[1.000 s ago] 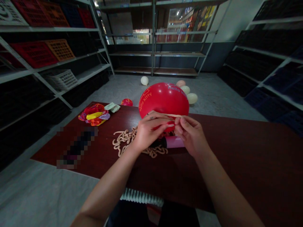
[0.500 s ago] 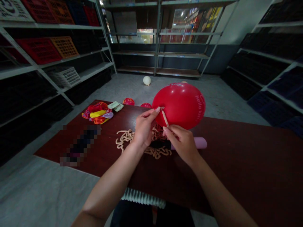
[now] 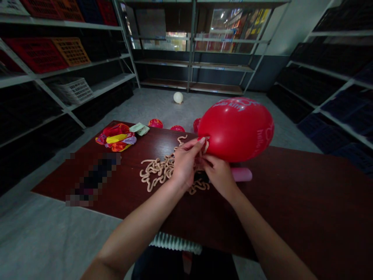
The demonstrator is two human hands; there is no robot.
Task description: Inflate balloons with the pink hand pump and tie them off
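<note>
Over the far side of a dark tabletop (image 3: pixel 297 194), right of centre, holds a red balloon (image 3: pixel 237 132). Has a tangle of tan cords (image 3: pixel 167 167) nearer and left. With the left hand (image 3: pixel 185 163), pinches the balloon's neck; with the right hand (image 3: pixel 220 175), curls fingers in just nearer, partly hidden: cannot tell that grip's hold. Just right, has a lilac tube (image 3: pixel 243 174).

Room: dimly lit.
Window (image 3: pixel 225 21): brighter light is seen behind the rear shelving (image 3: pixel 190 64).
Red balloon (image 3: pixel 236 132): small white glints are reflected on top.
Wooden tabletop (image 3: pixel 291 186): faintly glossed near the balloon.
Right-hand crates (image 3: pixel 317 74): swallowed by shadow.
Left shelving (image 3: pixel 62 23): stretched by wide-angle distortion.
Dark object (image 3: pixel 94 177): masked by coarse pixelation.
</note>
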